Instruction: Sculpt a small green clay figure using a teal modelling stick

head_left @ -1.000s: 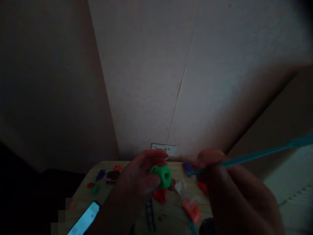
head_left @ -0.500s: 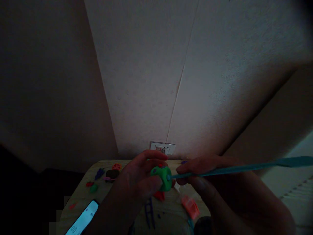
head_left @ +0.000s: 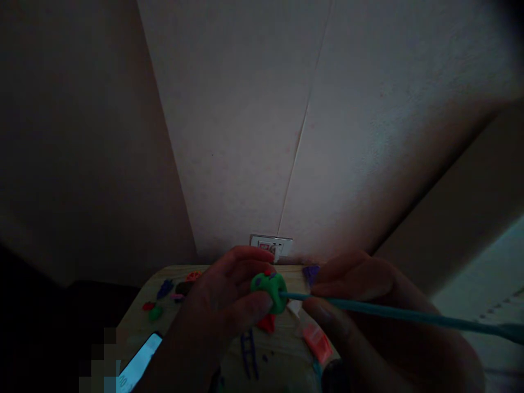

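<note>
My left hand [head_left: 223, 297] grips a small green clay piece [head_left: 276, 283] with purple spots and a red dot on top, thumb in front and fingers behind. In my right hand [head_left: 368, 305] a long thin teal modelling tool [head_left: 393, 311] is pinched between thumb and fingers. Its narrow tip meets the right-hand face of the green piece, where a dark hollow shows. Whether the tip is inside the hollow or just at its edge I cannot tell. Below the green piece a red clay shape [head_left: 267, 323] lies on the table, partly covered.
On the wooden table [head_left: 164, 327] are a purple ladder-shaped piece [head_left: 249, 353], an orange-red packet [head_left: 317, 343], a lit phone [head_left: 141, 361], a green ball [head_left: 155, 313], a purple piece [head_left: 165, 289] and an orange wheel-like piece [head_left: 194, 276]. A wall socket [head_left: 271, 245] sits behind the table.
The teal tool has tilted, its far end swinging lower. My right hand has shifted slightly with it. The green piece has turned a little, showing the hollow in its right face.
</note>
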A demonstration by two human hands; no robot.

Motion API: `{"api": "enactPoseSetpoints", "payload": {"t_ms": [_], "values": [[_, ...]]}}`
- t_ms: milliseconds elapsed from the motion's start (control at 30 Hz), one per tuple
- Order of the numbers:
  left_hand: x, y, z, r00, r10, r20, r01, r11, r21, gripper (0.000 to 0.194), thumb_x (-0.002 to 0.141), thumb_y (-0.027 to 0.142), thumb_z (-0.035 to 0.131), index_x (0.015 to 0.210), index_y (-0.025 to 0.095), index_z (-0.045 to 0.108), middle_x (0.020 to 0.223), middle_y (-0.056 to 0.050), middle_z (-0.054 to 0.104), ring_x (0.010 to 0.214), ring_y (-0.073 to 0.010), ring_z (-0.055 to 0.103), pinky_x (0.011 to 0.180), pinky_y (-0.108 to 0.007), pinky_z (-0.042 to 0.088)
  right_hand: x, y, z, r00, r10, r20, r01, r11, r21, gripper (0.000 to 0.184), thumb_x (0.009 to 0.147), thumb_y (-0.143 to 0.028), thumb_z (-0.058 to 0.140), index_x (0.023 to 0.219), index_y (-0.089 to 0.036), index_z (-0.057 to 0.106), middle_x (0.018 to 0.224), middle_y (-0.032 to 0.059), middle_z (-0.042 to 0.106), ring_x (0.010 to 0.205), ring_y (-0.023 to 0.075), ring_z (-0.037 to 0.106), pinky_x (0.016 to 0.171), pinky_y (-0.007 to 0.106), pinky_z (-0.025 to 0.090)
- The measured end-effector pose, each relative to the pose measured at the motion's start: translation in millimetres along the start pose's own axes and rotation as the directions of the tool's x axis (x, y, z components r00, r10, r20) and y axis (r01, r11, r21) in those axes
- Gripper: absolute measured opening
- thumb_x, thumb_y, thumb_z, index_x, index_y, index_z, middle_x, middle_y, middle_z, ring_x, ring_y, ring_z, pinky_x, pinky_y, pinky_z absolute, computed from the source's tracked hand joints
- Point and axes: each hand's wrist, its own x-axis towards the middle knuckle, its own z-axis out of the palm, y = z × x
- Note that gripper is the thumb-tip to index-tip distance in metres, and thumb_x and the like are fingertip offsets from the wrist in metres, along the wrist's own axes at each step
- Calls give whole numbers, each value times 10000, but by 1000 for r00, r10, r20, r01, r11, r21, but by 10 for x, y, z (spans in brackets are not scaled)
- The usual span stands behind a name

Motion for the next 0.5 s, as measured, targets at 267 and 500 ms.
{"api": "enactPoseSetpoints", "payload": {"t_ms": [267,500], "values": [[39,-39,-50,1000,1,-6,-1,1000,-31,254,627,210,757,864,193,669,822,-17,650,747,-147,602,672,-226,473,-27,8,22,1000,-8,27,8,1000,2,60,741,-242,688,744,-298,710,697,0,692,620,187,651,528,288,545],[43,-20,-31,1000,-24,-5,23,999,-34,202,648,148,722,839,199,681,800,-11,666,710,-140,606,658,-232,469,-61,26,38,994,-75,-86,76,997,13,106,761,-213,669,790,-309,705,712,0,685,642,182,641,519,283,523]]}}
